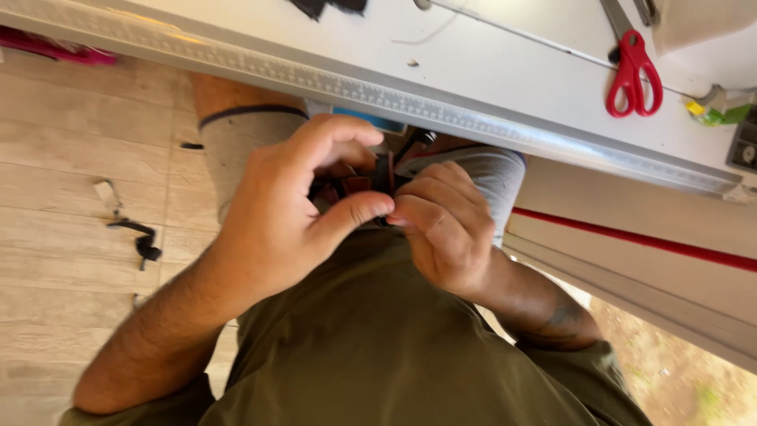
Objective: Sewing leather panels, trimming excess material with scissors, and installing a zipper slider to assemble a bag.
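1. A small dark strap piece, black with a reddish-brown part, is held up in front of the person's lap, just below the edge of the white table. Only a short stretch shows between the fingers; that stretch stands roughly upright in the view, its upper end pointing toward the table edge. Its full length and shape cannot be told, as the fingers cover most of it.
2. The left hand comes in from the lower left, forearm slanting up across the olive shirt. Its fingers curl over the top of the piece and its thumb presses in from below, pinching it.
3. The right hand comes in from the lower right, wrist bent, knuckles toward the camera. Its fingers are folded tightly around the same piece, and its fingertips meet the left thumb.
4. Both hands are thus closed on the piece, touching each other above the grey shorts.
5. On the table, well apart from the hands, lie red-handled scissors. On the wooden floor to the left lies a black scrap.
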